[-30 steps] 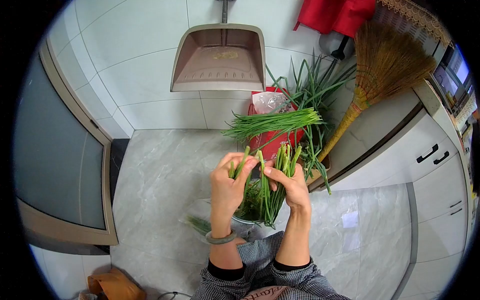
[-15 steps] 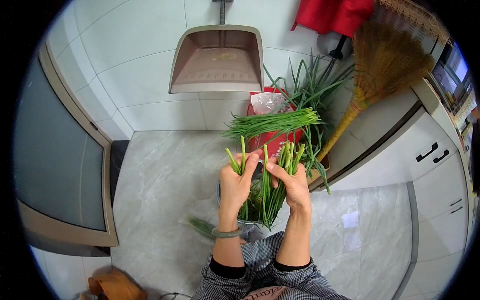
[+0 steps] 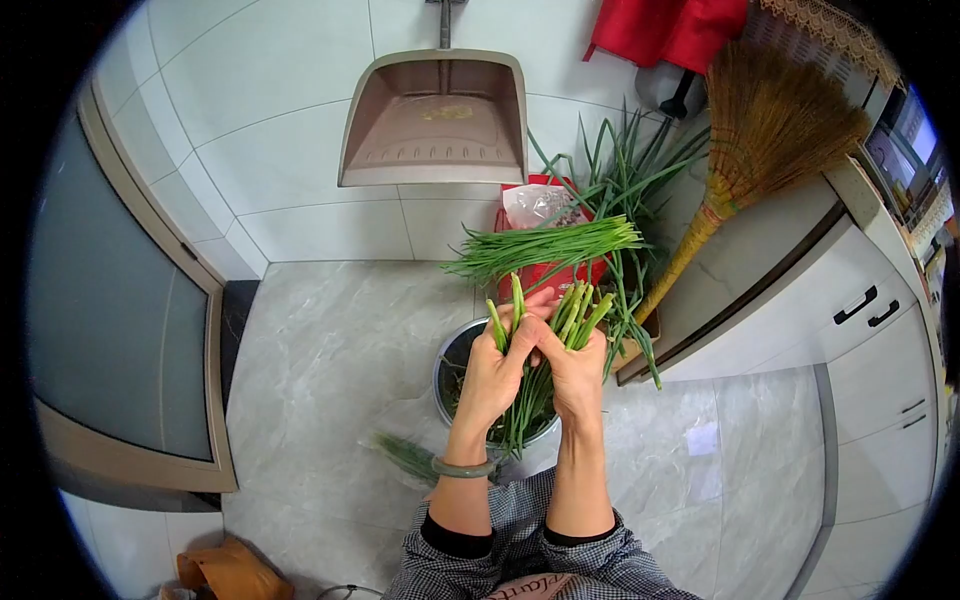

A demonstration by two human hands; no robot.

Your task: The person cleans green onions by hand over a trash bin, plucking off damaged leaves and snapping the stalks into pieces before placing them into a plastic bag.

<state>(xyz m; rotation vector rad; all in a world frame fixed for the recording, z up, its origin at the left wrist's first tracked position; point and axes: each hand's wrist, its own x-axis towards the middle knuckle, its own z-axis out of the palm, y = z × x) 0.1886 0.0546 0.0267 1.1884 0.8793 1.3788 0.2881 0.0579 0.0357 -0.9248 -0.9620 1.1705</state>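
Centrally, the left grip (image 3: 500, 362) is closed round a few green stalks (image 3: 497, 328), whose cut ends project above it. The right grip (image 3: 575, 365), also closed, holds a fuller stalk bunch (image 3: 578, 318), ends uppermost; green lengths hang below, between the wrists. The two grips meet side by side. Beneath them stands a round bucket (image 3: 437, 388), its contents partly hidden. Just beyond the grips, a chive-like bundle (image 3: 555, 243) lies across a red bag (image 3: 540, 275), with long-leaved scallions (image 3: 640, 165) behind. Farther beyond hangs a dustpan (image 3: 435, 120); beyond and rightward, a straw broom (image 3: 770, 130) stands bristles up.
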